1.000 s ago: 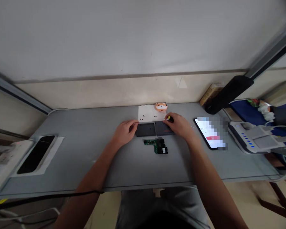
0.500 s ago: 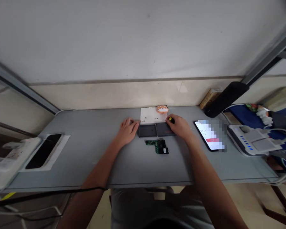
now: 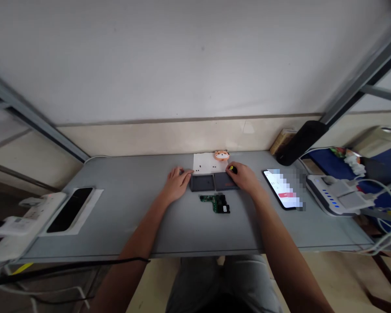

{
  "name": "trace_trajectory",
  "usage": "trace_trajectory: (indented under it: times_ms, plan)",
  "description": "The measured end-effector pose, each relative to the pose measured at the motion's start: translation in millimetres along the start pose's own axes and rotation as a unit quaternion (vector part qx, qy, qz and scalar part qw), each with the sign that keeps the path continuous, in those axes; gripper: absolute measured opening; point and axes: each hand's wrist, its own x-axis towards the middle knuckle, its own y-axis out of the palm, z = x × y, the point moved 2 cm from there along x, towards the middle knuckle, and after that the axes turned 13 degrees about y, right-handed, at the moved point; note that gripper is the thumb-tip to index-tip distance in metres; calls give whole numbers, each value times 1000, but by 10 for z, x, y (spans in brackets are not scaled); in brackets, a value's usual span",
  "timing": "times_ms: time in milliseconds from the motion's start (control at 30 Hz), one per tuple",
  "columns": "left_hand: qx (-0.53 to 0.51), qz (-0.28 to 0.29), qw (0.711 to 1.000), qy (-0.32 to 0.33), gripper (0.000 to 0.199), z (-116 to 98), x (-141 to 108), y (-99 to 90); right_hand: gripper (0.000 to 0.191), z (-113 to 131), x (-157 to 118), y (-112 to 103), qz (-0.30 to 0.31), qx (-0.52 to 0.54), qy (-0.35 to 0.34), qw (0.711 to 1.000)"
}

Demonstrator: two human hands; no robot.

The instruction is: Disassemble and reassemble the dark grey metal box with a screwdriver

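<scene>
My left hand [image 3: 177, 184] rests on the desk with its fingers apart. Its fingertips reach the left edge of a white paper [image 3: 206, 161], close to several tiny dark screws [image 3: 197, 170]. Just right of that hand lies a shallow dark grey case half [image 3: 202, 183]. The other case half [image 3: 223, 181] sits beside it, partly covered by my right hand [image 3: 243, 177]. That hand is closed around a small black screwdriver with a yellow end [image 3: 233, 169]; its tip is hidden. Nearer to me, a green circuit board with black parts [image 3: 217, 203] lies flat.
An orange animal-face case [image 3: 222, 155] stands at the paper's back edge. On the right are a lit phone [image 3: 282, 189], a black cylinder [image 3: 301, 143] and a power strip [image 3: 332, 195]. A dark phone [image 3: 71, 210] and another power strip [image 3: 32, 219] lie left.
The whole view has shifted slightly. My left fingers stretch a little further toward the paper's edge. My right hand keeps its hold on the screwdriver over the right case half.
</scene>
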Motion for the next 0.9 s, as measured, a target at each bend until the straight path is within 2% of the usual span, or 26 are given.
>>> trace_trajectory:
  times_ms: [133, 300, 700, 900]
  plan:
    - [-37, -26, 999, 22, 39, 13, 4, -22, 16, -20, 11, 1, 0, 9, -14, 1000]
    - [-101, -19, 993, 53, 37, -70, 5, -61, 15, -39, 23, 27, -5, 17, -13, 1000]
    - [-101, -20, 993, 59, 30, -143, 40, -60, 17, -18, 7, 51, -17, 0, 16, 1000]
    - [-96, -21, 993, 61, 31, -133, 23, -78, 15, -52, 30, 69, -14, 17, -14, 1000]
